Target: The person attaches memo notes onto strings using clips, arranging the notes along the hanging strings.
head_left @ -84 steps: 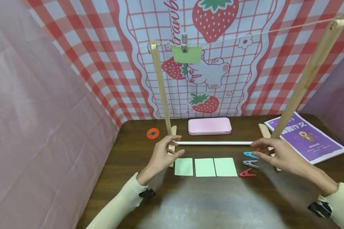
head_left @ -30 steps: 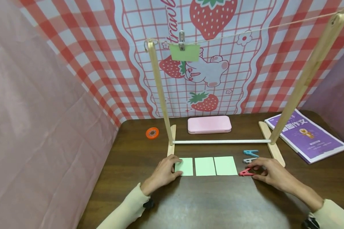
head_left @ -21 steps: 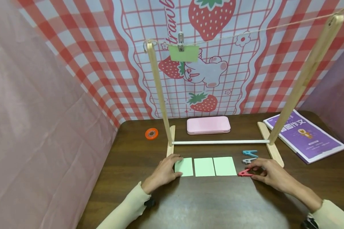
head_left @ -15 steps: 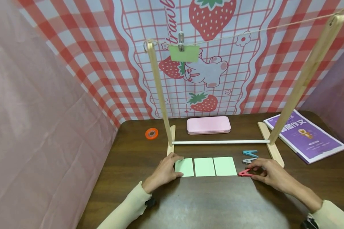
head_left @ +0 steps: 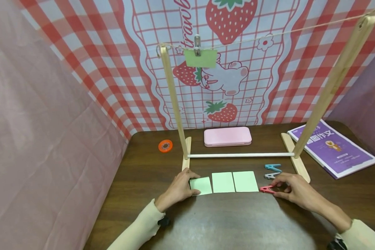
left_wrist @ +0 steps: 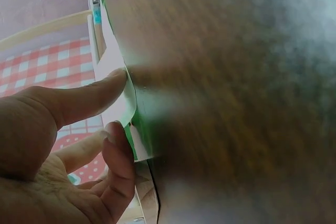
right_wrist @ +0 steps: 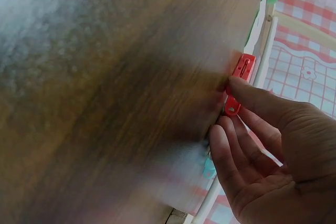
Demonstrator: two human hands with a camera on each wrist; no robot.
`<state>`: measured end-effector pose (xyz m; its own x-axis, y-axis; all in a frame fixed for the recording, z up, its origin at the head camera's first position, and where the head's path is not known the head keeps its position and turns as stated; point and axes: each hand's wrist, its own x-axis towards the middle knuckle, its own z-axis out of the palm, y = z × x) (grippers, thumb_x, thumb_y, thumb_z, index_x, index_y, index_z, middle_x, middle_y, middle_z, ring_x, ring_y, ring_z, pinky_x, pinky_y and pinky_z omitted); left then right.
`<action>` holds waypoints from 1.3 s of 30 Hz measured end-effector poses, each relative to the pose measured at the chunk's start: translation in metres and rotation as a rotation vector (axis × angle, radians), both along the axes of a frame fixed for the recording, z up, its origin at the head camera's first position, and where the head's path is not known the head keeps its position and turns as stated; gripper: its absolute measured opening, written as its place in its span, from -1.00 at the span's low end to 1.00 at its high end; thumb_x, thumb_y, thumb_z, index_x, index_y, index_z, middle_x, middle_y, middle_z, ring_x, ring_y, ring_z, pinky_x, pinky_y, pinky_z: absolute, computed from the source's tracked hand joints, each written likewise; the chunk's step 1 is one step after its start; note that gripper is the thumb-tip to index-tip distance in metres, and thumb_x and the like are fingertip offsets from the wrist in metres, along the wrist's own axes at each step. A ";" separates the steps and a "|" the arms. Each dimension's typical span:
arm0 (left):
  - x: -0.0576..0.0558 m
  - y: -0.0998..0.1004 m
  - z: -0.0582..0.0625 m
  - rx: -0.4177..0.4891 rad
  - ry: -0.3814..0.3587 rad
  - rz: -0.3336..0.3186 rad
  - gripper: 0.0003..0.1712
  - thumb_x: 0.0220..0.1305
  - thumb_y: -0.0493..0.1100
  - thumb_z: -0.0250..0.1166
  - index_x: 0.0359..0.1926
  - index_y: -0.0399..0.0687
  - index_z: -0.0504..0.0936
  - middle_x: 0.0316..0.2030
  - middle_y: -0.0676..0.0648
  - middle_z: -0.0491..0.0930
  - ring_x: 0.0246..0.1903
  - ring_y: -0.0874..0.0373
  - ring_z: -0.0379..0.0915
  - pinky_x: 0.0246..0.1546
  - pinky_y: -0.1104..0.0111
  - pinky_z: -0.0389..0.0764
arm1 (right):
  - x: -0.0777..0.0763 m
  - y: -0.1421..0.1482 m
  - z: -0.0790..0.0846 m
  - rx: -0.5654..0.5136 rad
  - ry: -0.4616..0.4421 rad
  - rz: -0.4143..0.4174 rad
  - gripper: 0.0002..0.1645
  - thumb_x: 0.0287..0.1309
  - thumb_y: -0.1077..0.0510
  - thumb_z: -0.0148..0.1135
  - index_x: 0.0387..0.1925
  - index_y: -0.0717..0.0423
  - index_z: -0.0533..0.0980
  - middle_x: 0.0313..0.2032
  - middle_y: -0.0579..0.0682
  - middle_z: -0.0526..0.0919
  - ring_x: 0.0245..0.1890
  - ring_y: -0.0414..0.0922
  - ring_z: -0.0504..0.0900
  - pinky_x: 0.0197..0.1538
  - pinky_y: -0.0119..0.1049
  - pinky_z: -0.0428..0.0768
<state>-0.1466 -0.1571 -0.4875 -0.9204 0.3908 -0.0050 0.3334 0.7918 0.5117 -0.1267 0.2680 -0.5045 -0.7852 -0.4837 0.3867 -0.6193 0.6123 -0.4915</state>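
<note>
Three pale green paper squares lie in a row on the table. At the left end, my left hand [head_left: 179,185] pinches the leftmost paper square [head_left: 201,186] by its left side; in the left wrist view that square [left_wrist: 125,103] bows up between thumb and fingertips. The middle square [head_left: 223,182] and right square [head_left: 245,181] lie flat. Just right of them, my right hand [head_left: 300,189] grips a red clothespin [head_left: 267,189] at its handle end, low at the table, thumb on one side [right_wrist: 242,72]. Behind it lie a grey clothespin [head_left: 270,176] and a blue clothespin [head_left: 272,167].
A wooden stand with a left post [head_left: 175,104], right post [head_left: 334,86] and white crossbar [head_left: 240,155] holds a string [head_left: 293,32]. A metal clip [head_left: 197,41] hangs a green paper [head_left: 206,59] there. Behind are a pink case [head_left: 227,136], orange disc [head_left: 165,146] and purple book [head_left: 337,149].
Both hands have come down from the stand's crossbar to the paper and the red clothespin. The leftmost square has bent and shifted slightly towards me; the clothespin's handles sit closer together.
</note>
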 end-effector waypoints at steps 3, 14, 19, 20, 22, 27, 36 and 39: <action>0.001 -0.001 0.000 0.018 0.002 0.001 -0.51 -0.03 -0.10 0.71 -0.04 -0.05 0.78 -0.14 -0.06 0.61 -0.18 0.10 0.53 -0.19 0.35 0.56 | 0.000 0.000 0.000 0.005 0.000 0.000 -0.57 -0.27 0.25 0.73 -0.33 -0.10 0.67 -0.42 -0.28 0.67 -0.38 -0.48 0.54 -0.44 -0.51 0.57; 0.002 -0.003 0.003 0.071 0.013 0.011 -0.41 -0.11 -0.12 0.74 -0.02 -0.05 0.70 -0.13 -0.06 0.77 -0.23 0.13 0.61 -0.24 0.37 0.59 | 0.002 -0.002 0.006 0.046 -0.033 -0.043 -0.63 -0.17 0.21 0.67 -0.30 -0.06 0.65 -0.40 -0.29 0.70 -0.37 -0.49 0.55 -0.42 -0.47 0.59; 0.003 -0.005 0.002 0.071 0.021 0.022 -0.45 -0.03 -0.17 0.70 0.00 -0.07 0.68 -0.17 -0.09 0.79 -0.29 0.15 0.62 -0.33 0.40 0.58 | 0.003 -0.003 0.007 0.050 -0.038 -0.049 -0.64 -0.13 0.21 0.66 -0.27 -0.04 0.66 -0.40 -0.28 0.71 -0.36 -0.48 0.57 -0.41 -0.46 0.61; 0.004 -0.006 0.002 0.079 0.018 0.023 -0.50 0.02 -0.19 0.67 0.00 -0.08 0.67 -0.19 -0.09 0.78 -0.32 0.15 0.63 -0.34 0.40 0.58 | 0.003 -0.003 0.008 0.050 -0.040 -0.050 -0.64 -0.12 0.21 0.66 -0.27 -0.04 0.66 -0.40 -0.28 0.71 -0.37 -0.49 0.57 -0.41 -0.47 0.61; 0.004 -0.007 0.001 0.094 0.023 0.018 -0.60 0.12 -0.27 0.59 -0.02 -0.11 0.67 -0.25 -0.12 0.77 -0.38 0.17 0.62 -0.38 0.41 0.60 | 0.004 -0.004 0.009 0.043 -0.048 -0.054 -0.65 -0.11 0.21 0.66 -0.26 -0.02 0.67 -0.40 -0.28 0.71 -0.38 -0.49 0.56 -0.42 -0.47 0.62; 0.005 -0.010 0.002 0.113 0.035 0.024 -0.76 0.24 -0.40 0.43 -0.09 -0.13 0.67 -0.28 -0.12 0.74 -0.47 0.22 0.60 -0.40 0.43 0.63 | 0.005 -0.005 0.011 0.010 -0.053 -0.061 -0.66 -0.11 0.22 0.65 -0.25 0.00 0.69 -0.41 -0.25 0.72 -0.40 -0.49 0.57 -0.44 -0.47 0.64; 0.006 -0.014 0.009 0.095 0.077 0.026 -0.87 0.27 -0.36 0.42 -0.27 -0.06 0.67 -0.39 -0.01 0.74 -0.38 0.18 0.64 -0.30 0.37 0.65 | 0.004 -0.008 0.015 -0.046 -0.020 -0.038 -0.59 -0.15 0.30 0.65 -0.19 0.06 0.69 -0.32 -0.16 0.75 -0.40 -0.48 0.60 -0.44 -0.48 0.68; 0.006 -0.015 0.012 0.098 0.071 0.036 -0.87 0.27 -0.34 0.44 -0.26 -0.04 0.67 -0.40 0.03 0.72 -0.39 0.22 0.60 -0.31 0.41 0.61 | 0.003 -0.010 0.019 -0.075 -0.056 -0.027 -0.58 -0.13 0.32 0.65 -0.17 0.11 0.67 -0.32 -0.13 0.76 -0.39 -0.48 0.62 -0.42 -0.48 0.70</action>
<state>-0.1405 -0.1725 -0.4756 -0.9304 0.3534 0.0971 0.3442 0.7514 0.5630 -0.1234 0.2579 -0.4855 -0.8191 -0.4334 0.3759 -0.5731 0.5886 -0.5702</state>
